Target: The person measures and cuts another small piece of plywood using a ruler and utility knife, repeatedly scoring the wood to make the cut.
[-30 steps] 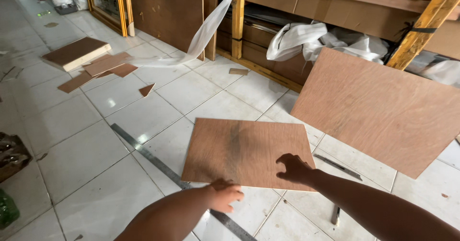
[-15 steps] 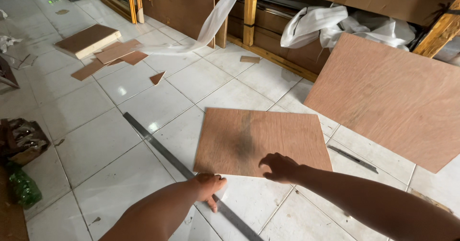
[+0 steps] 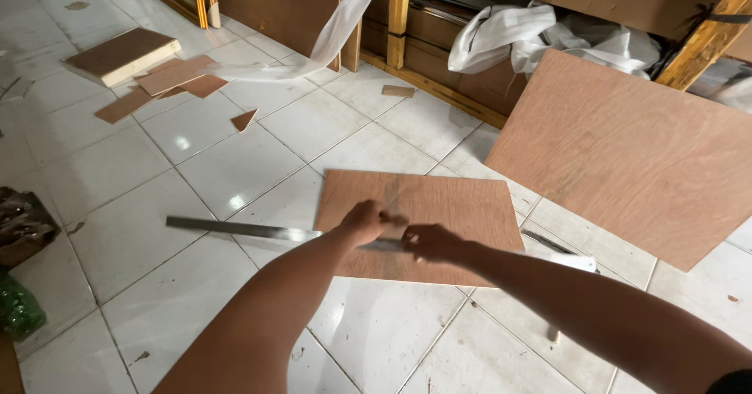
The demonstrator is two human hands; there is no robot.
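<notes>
A small rectangular plywood board [image 3: 446,206] lies flat on the white tiled floor. A long metal ruler [image 3: 235,228] stretches across its near part, one end sticking out to the left over the tiles and the other past the board's right edge. My left hand [image 3: 366,222] is closed on the ruler over the board's middle. My right hand [image 3: 427,243] grips the ruler just to the right, almost touching the left hand.
A large plywood sheet [image 3: 627,151] leans at the right against wooden framing with white plastic sheeting [image 3: 540,37]. Wood offcuts [image 3: 157,77] lie at the far left, a small block [image 3: 398,91] near the framing. Dark and green clutter [image 3: 17,300] sits at the left edge.
The ruler lay slanted on the tiles left of the board; now both hands hold it across the board. The hands have moved up from the board's near edge.
</notes>
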